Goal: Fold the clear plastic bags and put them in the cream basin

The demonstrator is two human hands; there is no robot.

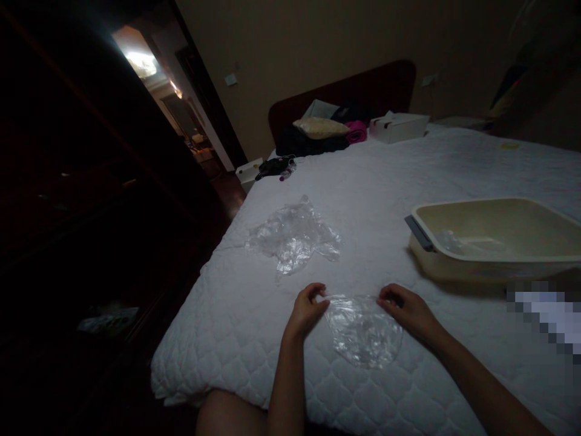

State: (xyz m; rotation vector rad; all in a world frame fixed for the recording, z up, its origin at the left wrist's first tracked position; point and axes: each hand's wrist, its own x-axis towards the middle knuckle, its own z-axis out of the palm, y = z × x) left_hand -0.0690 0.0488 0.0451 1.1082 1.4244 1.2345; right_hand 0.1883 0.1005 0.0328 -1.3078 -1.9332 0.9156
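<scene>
A clear plastic bag (365, 336) is stretched flat just over the white quilted bed cover, its far edge drawn straight between my two hands. My left hand (308, 309) pinches the far left corner between thumb and finger. At the far right corner, my right hand (402, 306) pinches the same edge. Beyond my hands lies a second, crumpled sheet of clear plastic (293, 236), spread unevenly on the bed. Neither hand touches it.
A cream plastic tub (481, 266) with a grey handle stands to the right, some clear plastic inside. Toward the headboard (345, 91) are a white box (399, 127), a rolled pink cloth (356, 131) and a pillow (320, 127). The bed's left edge drops to a dark floor.
</scene>
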